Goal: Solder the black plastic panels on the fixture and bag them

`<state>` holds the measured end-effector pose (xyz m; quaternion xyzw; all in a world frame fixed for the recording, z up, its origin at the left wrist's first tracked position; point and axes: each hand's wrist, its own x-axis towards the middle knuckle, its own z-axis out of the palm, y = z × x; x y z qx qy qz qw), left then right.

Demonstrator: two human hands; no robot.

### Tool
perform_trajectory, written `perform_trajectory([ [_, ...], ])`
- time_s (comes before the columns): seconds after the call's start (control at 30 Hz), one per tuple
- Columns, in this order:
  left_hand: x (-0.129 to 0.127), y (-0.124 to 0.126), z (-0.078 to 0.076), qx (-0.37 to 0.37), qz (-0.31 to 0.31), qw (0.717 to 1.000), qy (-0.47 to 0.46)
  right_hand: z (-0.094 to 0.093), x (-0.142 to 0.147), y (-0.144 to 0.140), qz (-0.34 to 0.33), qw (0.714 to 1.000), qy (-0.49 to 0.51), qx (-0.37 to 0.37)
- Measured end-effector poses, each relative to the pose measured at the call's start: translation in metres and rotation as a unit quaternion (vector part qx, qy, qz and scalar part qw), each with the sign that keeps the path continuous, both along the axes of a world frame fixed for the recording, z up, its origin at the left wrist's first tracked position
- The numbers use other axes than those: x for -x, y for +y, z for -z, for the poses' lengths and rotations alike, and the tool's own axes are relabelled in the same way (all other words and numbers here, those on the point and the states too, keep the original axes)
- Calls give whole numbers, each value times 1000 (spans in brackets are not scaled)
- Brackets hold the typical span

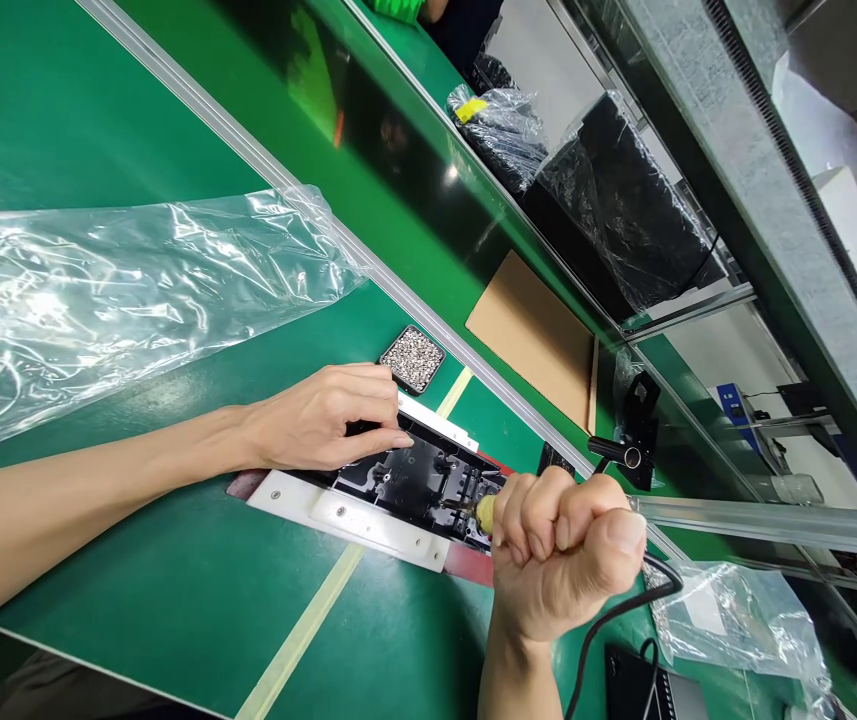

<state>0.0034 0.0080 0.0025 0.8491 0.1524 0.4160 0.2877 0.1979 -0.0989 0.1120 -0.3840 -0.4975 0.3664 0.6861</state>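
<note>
Right hand [559,555] grip fisted round screwdriver [482,512], tip pointing left into black housing [405,480], left hand [323,420] steadying.

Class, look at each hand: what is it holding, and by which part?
The right hand grips a corded screwdriver around its body. The left hand holds nothing, resting on the black part.

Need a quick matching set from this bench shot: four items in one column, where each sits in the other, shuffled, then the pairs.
1. left hand
2. right hand
3. tray of screws
4. cardboard sheet

A. beyond the metal rail, on the far belt
B. fisted round a corded screwdriver
C. resting on the black part
D. on the green mat just beyond the left hand

Pairs: 1-C, 2-B, 3-D, 4-A
</note>
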Motion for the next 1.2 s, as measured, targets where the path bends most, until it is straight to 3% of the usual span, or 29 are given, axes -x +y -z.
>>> perform_trajectory([
  [1.2, 0, 0, -1, 8, 2, 1000, 0, 0, 2, 2, 2, 1000, 12, -7],
])
